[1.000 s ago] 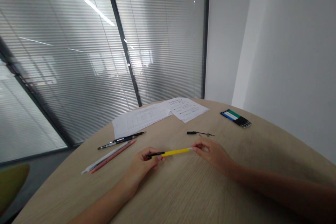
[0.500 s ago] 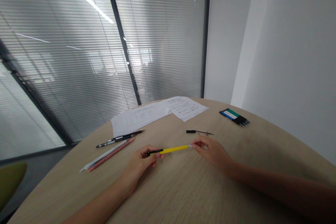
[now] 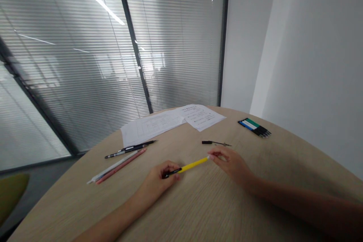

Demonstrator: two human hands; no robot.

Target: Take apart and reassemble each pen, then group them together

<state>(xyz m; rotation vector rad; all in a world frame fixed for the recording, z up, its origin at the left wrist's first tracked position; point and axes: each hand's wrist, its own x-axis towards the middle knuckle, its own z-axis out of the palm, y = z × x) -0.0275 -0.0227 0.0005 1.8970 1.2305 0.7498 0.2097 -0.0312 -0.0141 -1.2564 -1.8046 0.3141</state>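
Observation:
A yellow pen (image 3: 194, 164) with a black clip end spans the gap between my two hands, slanting up to the right. My left hand (image 3: 160, 179) is closed around its black end. The fingertips of my right hand (image 3: 234, 164) pinch its pale tip at the other end. Just beyond my right hand lies a small black piece (image 3: 207, 142) with a thin dark rod running right from it, and tiny bits lie beside the rod, too small to make out.
Dark pens (image 3: 130, 149) lie left of my left hand, with a pink pen (image 3: 121, 166) and a whitish one nearer me. Printed sheets (image 3: 202, 117) rest at the table's (image 3: 181, 211) far edge. A flat row of blue, white and green pens (image 3: 253, 126) lies far right.
My left hand has shifted slightly right and toward me, lowering the black end so the pen slants more steeply. My right hand stays nearly in place at the tip.

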